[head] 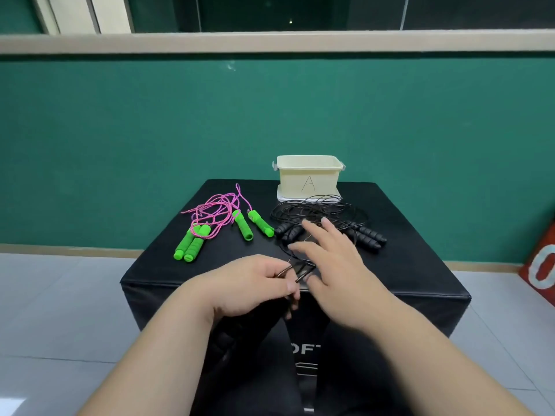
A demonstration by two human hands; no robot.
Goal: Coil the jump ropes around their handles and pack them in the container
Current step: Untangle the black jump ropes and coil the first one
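Head view: the left hand pinches the black rope at the near edge of a padded black box, and the right hand hovers above with its fingers spread and empty. The rope's tangle lies before the cream container, beside the green-handled ropes. Winding should go best with the cord taut and the turns snug; a green wall and pale floor tiles surround the box.
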